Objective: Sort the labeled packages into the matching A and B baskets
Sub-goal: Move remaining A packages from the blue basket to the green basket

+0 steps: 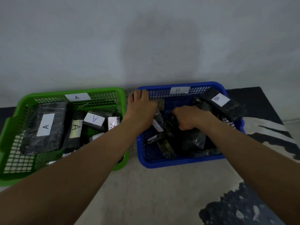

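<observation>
A green basket (pixel 14 117) labelled A stands on the left and holds several black wrapped packages with white A labels, the largest one (pixel 43 127) lying flat. To its right a blue basket (pixel 178 161) labelled B holds several black packages. One package with a B label (pixel 222 104) leans on its far right rim. My left hand (pixel 141 103) grips the blue basket's far left corner, thumb towards a small dark package. My right hand (pixel 190 117) is inside the blue basket, fingers curled round a black package (pixel 172 127) in the pile.
Both baskets sit on a pale floor against a grey wall. A dark mat or patch (pixel 253 103) lies behind and to the right of the blue basket. Another dark speckled patch (pixel 235 208) is on the floor at the lower right.
</observation>
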